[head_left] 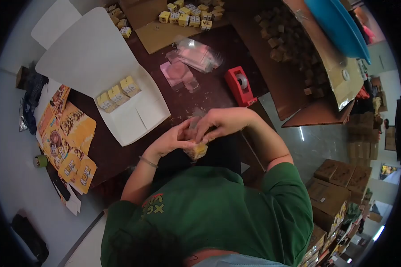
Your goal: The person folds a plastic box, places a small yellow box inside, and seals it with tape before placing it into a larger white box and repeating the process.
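Note:
Just in front of my body, my left hand (174, 139) grips a small yellow and white box (197, 152) from its left side. My right hand (218, 125) is bent over the top of the same box, its fingers pinched together around clear plastic at the upper end. Beyond my hands lie clear plastic pieces (196, 55) and pinkish transparent pieces (176, 73). A red tape dispenser (240, 86) stands to the right of them. On the left, an open white carton (158, 107) holds several small yellow and white boxes (119, 93).
Printed orange and yellow sheets (69, 142) lie at the left. More small yellow boxes (191, 15) sit in a cardboard tray (153, 38) at the back. A large cardboard box (272, 95) with many small brown blocks is at the right, beside a blue basin (341, 26).

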The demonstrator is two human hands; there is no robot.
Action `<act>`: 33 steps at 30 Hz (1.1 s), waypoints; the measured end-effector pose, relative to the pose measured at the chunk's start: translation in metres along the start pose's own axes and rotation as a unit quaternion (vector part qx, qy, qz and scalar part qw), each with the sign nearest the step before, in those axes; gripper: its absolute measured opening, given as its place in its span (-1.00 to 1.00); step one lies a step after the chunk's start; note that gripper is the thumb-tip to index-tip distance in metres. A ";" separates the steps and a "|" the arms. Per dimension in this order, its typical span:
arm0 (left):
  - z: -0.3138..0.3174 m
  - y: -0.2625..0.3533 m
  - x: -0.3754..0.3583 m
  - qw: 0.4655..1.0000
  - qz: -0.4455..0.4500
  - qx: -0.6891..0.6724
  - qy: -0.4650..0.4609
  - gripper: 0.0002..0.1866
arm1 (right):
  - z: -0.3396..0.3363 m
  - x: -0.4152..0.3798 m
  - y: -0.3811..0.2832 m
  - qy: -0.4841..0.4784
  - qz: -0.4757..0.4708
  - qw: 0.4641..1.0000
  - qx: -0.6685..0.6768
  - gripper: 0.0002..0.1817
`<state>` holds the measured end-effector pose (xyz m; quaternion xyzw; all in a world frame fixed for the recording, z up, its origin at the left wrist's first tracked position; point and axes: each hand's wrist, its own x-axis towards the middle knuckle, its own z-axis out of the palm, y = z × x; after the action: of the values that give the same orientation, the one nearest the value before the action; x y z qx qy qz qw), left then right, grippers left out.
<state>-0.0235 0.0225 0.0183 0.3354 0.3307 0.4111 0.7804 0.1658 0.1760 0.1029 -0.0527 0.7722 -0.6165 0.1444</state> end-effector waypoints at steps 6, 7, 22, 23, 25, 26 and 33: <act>-0.026 -0.059 0.064 0.878 0.235 0.303 0.286 -0.40 | -0.202 0.011 0.098 0.493 0.137 0.756 -0.408 -0.54; -0.031 -0.065 0.066 0.860 0.251 0.340 0.287 -0.40 | -0.228 0.014 0.124 0.523 0.154 0.614 -0.571 -0.53; -0.032 -0.063 0.066 0.849 0.246 0.359 0.299 -0.37 | -0.132 -0.001 0.112 0.416 0.008 0.823 0.387 -0.53; -0.034 -0.066 0.066 0.851 0.252 0.355 0.294 -0.37 | -0.110 0.000 0.107 0.407 -0.007 0.807 0.428 -0.49; -0.037 -0.070 0.067 0.855 0.257 0.354 0.280 -0.37 | -0.071 0.002 0.104 0.398 -0.027 0.797 0.453 -0.47; -0.036 -0.070 0.064 0.857 0.253 0.355 0.275 -0.36 | -0.054 0.003 0.097 0.386 -0.054 0.787 0.479 -0.45; -0.030 -0.075 0.045 0.872 0.235 0.336 0.267 -0.40 | 0.028 0.015 0.111 0.468 -0.057 0.791 0.390 -0.51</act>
<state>0.0037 0.0359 -0.0688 0.5229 0.5560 0.5205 0.3827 0.1704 0.1714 -0.0125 0.2595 0.4350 -0.8215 -0.2618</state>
